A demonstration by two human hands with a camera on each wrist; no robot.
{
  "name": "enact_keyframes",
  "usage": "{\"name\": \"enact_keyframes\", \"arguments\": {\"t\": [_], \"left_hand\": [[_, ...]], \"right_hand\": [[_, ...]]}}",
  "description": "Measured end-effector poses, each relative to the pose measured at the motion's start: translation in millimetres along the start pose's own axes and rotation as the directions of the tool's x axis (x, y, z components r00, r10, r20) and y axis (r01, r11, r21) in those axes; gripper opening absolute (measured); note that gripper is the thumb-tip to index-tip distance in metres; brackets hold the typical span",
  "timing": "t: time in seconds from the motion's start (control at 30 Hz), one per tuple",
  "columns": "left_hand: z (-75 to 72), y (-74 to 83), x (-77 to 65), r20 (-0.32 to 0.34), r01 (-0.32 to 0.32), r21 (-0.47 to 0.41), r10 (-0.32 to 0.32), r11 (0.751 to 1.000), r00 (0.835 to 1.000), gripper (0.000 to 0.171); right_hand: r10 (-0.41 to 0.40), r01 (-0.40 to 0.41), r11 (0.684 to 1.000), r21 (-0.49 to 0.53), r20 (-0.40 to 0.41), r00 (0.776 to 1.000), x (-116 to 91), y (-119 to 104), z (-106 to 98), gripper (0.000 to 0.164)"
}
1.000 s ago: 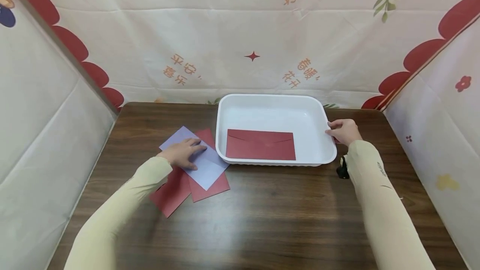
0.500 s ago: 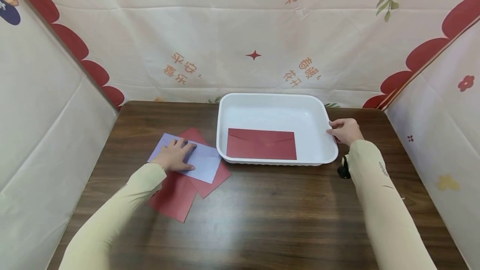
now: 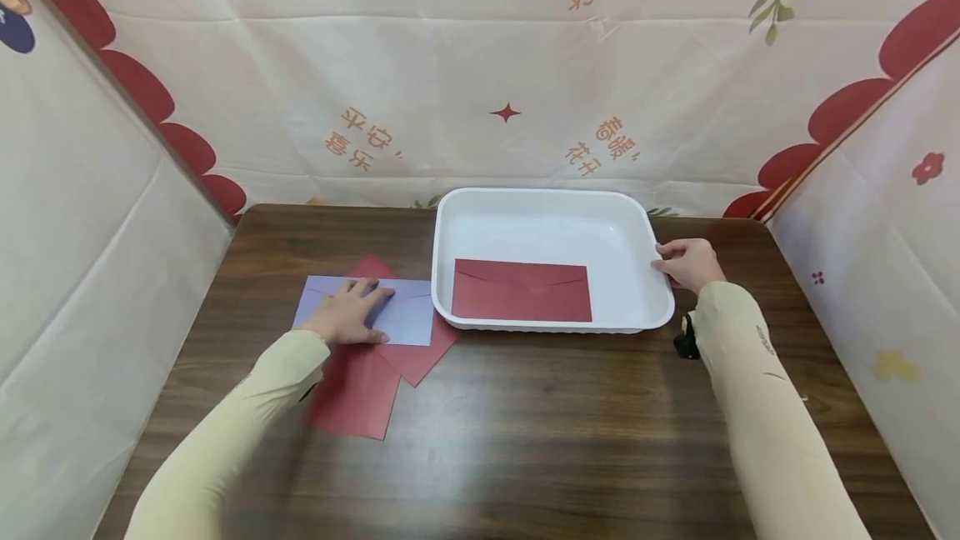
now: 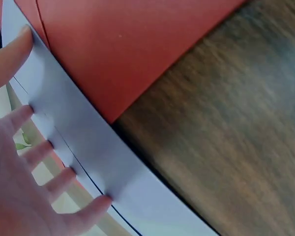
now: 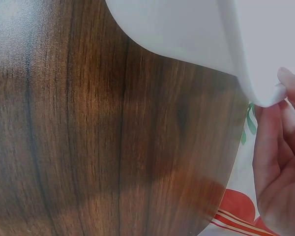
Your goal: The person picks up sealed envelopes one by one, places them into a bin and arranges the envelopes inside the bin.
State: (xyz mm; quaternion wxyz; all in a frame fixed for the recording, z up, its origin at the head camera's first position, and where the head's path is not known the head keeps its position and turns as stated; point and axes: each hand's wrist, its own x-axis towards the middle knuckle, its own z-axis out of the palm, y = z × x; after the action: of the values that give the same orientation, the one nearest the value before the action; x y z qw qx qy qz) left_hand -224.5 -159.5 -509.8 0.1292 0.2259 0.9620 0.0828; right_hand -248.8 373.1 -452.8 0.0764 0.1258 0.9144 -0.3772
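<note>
In the head view, my left hand (image 3: 345, 313) lies with spread fingers on a lavender envelope (image 3: 411, 312). The left wrist view has the thumb and fingertips touching the paper near the flap line of that envelope (image 4: 93, 132). Two red envelopes lie partly covered below it, one lower left (image 3: 356, 398) and one more to the right (image 3: 420, 358). My right hand (image 3: 688, 263) pinches the right rim of a white tray (image 3: 547, 227); thumb and fingers meet at the tray's edge (image 5: 246, 73) in the right wrist view. Inside the tray's near left part rests a red envelope (image 3: 522, 292).
Everything lies on a dark wooden table (image 3: 525, 432). Behind it hangs a printed cloth (image 3: 420, 73), with pale cloth panels on both sides. The lavender envelope's right end reaches the tray's left side. A dark wrist device (image 3: 686, 338) shows by the right sleeve.
The lavender envelope has turned counterclockwise under my left hand and now lies nearly level with the tray. It also shifted left, and the red envelopes beneath turned too. My right hand stayed put.
</note>
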Motion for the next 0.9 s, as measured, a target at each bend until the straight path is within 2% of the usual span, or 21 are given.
{"name": "enact_keyframes", "arguments": {"t": [0.13,0.33,0.4,0.5,0.7,0.8,0.9], "left_hand": [[-5.5,-4.4,2.7,0.005,-0.015,-0.018,0.015,1.000,1.000,0.074],[-25.4,-17.3,14.3,-0.118,-0.105,-0.136,0.089,0.985,0.989,0.047],[-29.4,-20.8,18.6,-0.132,-0.144,-0.142,0.126,0.979,0.983,0.041],[-30.3,-24.8,26.1,-0.099,-0.195,-0.134,0.183,0.972,0.978,0.039],[-26.9,-32.6,37.4,-0.052,-0.244,-0.144,0.239,0.959,0.970,0.040],[-26.9,-34.4,42.5,-0.044,-0.252,-0.154,0.248,0.956,0.968,0.039],[-28.3,-34.0,48.6,-0.013,-0.232,-0.150,0.232,0.961,0.973,0.038]], "right_hand": [[0.008,-0.008,1.000,0.003,0.007,1.000,-1,0,1,0.043],[0.015,-0.015,1.000,0.009,0.011,1.000,1,0,-1,0.045],[0.019,-0.019,1.000,0.012,0.012,1.000,3,0,-1,0.045],[0.025,-0.025,1.000,0.018,0.014,1.000,5,1,0,0.046],[0.005,-0.005,1.000,0.019,0.017,1.000,3,0,2,0.044],[-0.007,0.006,1.000,0.014,0.013,1.000,1,-2,0,0.044],[-0.005,0.005,1.000,0.011,0.013,1.000,0,-2,-1,0.044]]}}
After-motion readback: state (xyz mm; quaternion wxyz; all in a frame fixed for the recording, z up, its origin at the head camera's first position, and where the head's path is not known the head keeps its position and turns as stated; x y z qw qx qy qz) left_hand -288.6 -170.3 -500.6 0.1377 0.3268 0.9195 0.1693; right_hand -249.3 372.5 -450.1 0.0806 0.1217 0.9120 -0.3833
